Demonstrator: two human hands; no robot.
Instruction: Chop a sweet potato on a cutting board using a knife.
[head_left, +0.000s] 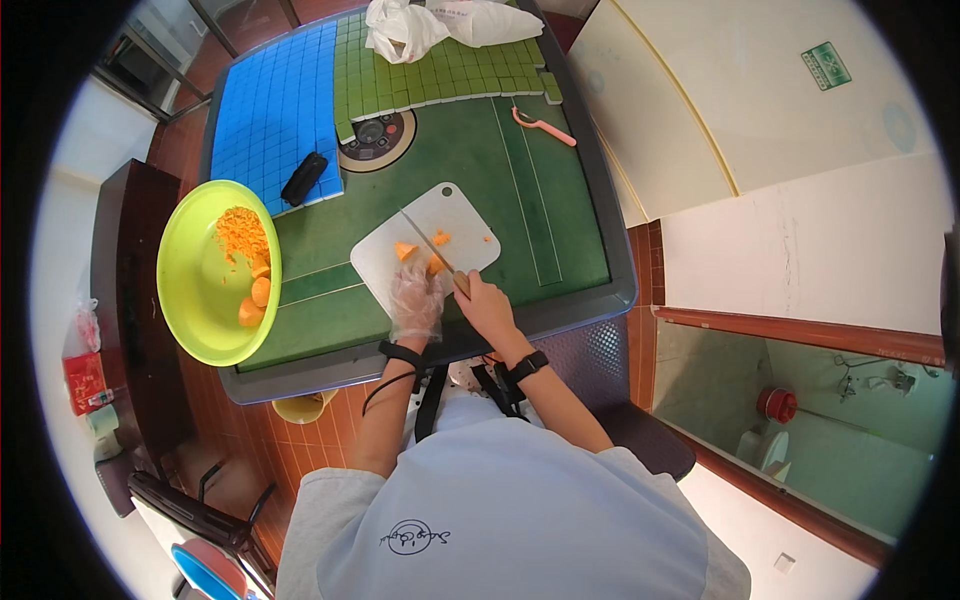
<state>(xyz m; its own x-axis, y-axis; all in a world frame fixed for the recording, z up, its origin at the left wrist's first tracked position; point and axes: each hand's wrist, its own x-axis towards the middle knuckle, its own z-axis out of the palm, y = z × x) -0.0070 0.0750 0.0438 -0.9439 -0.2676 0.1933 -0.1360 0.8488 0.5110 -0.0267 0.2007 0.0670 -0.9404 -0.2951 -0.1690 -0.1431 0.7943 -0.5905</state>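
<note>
On a white cutting board (375, 251) lie an orange vegetable chunk (406, 250), another piece (436, 264) and small diced bits (441, 237). My left hand (417, 300), in a clear plastic glove, has its fingertips at the near piece, close beside the blade; how firmly it holds the piece cannot be seen. My bare right hand (486, 307) is closed on the wooden handle of a kitchen knife (429, 241), whose blade slants across the board to the upper left. Left of the board, a yellow-green basin (199, 300) holds orange shreds (242, 231) and several larger chunks (260, 292).
Blue tiles (274, 97) and green tiles (435, 75) cover the table's far side. White plastic bags (405, 30) rest on the green ones, a black case (304, 178) on the blue ones. A pink peeler (551, 131) lies far right. The raised table rim (315, 381) runs before me.
</note>
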